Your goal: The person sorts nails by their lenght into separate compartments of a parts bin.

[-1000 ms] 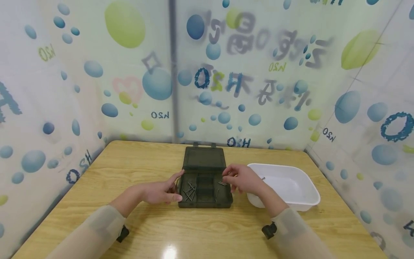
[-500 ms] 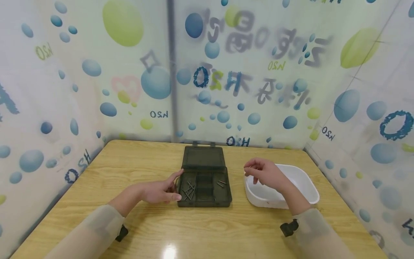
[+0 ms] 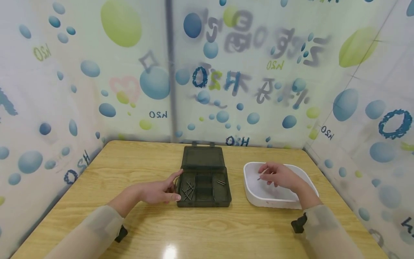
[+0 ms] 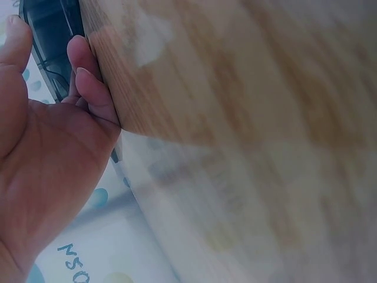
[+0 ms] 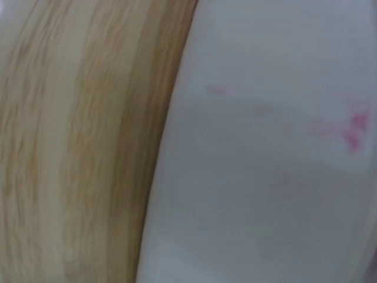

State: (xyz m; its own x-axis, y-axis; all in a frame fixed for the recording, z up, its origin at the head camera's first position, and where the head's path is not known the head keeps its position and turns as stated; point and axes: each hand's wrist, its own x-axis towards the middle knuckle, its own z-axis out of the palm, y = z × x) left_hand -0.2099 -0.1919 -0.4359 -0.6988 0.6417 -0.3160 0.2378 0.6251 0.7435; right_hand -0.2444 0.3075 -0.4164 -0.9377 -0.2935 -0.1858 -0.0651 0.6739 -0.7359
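A dark, see-through compartment box (image 3: 204, 203) stands on the table with its lid (image 3: 203, 157) tipped back. Several nails (image 3: 187, 190) lie crossed in its left compartment, and a few more nails (image 3: 221, 182) are in the right one. My left hand (image 3: 156, 191) holds the box's left side, index finger at the back corner and thumb at the front; the left wrist view shows its other fingers curled by the wall. Over the white basin (image 3: 275, 202), my right hand (image 3: 280, 176) has curled fingers and pinches a thin nail (image 3: 258, 178), partly hidden by the fingertips.
The wooden table (image 3: 155, 230) ends at a patterned curtain (image 3: 136, 118) at the back and both sides. The basin stands a short gap to the right of the box. Its outer wall (image 5: 259, 177), with pink smudges, fills much of the right wrist view.
My right hand has moved right, from over the box's right compartment to inside the basin, where a nail now shows at its fingertips. My left hand stays at the box.
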